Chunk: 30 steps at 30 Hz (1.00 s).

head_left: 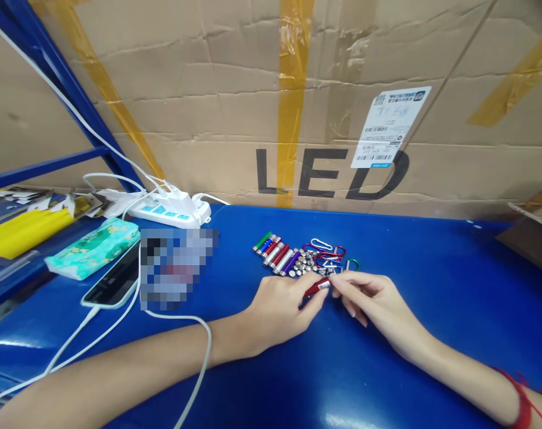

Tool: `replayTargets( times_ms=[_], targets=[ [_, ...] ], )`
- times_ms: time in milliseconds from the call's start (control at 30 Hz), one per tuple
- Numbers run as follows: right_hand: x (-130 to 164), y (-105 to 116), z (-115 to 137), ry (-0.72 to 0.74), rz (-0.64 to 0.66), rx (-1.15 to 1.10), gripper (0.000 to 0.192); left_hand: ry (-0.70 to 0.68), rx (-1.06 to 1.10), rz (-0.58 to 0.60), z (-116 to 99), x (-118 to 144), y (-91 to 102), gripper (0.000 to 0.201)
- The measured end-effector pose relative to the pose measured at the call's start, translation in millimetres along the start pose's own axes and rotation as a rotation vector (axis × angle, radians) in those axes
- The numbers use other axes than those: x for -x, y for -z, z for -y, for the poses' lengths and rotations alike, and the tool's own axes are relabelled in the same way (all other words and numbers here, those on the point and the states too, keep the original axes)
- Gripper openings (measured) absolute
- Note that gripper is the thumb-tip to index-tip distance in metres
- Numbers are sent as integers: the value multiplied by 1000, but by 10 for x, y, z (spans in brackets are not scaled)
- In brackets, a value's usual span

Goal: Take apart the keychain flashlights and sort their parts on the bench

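Both forearms lie across the blue table (432, 286), nearest my view. Left hand (277, 310) and right hand (373, 298) meet over a small red torch (318, 287), just in front of a heap of button batteries (304, 265). Left fingers pinched shut on the barrel; right fingertips (338, 289) closed on its silver end. Light, stiff, smooth metal by the look, likely to roll or slip; I judge the barrel middle the best hold. Row of coloured torches (275, 253) and clips (327, 250) behind. Phone (112, 280) on a white cable (181, 316), left.
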State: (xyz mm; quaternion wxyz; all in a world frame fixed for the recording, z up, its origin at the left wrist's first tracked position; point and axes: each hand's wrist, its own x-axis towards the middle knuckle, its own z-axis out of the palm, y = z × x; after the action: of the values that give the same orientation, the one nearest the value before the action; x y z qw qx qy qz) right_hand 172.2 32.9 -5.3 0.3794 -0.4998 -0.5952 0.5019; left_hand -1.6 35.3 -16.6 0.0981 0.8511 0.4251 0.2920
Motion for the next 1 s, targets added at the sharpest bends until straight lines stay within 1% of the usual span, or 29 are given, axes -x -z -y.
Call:
replayTargets(
  times_ms=[133, 233, 433, 567, 700, 800, 900, 1000],
  targets=[
    [-5, 10, -47, -1, 10, -10, 45, -68, -51, -18, 11, 21, -9, 21],
    [-2, 17, -61, -1, 24, -18, 43, -73, -81, 34, 18, 28, -3, 23],
    [-16, 0, -44, 7, 30, 2, 42, 13, -97, 181, 7, -2, 24, 24],
    [-21, -10, -39, 13, 27, 39, 42, 102, -10, 225, -1, -22, 62, 22],
    [-18, -13, -19, 24, 22, 45, 44, 156, 139, 228, 21, -33, 92, 29],
    [-27, -2, -12, 19, -11, 19, 44, 206, 214, 224, 40, -49, 98, 35],
    [-41, 17, -23, 19, -36, -3, 44, 278, 228, 152, 47, -75, 95, 34],
    [-52, 36, -42, 36, -70, -6, 43, 354, 200, 58, 46, -91, 84, 28]
  ],
)
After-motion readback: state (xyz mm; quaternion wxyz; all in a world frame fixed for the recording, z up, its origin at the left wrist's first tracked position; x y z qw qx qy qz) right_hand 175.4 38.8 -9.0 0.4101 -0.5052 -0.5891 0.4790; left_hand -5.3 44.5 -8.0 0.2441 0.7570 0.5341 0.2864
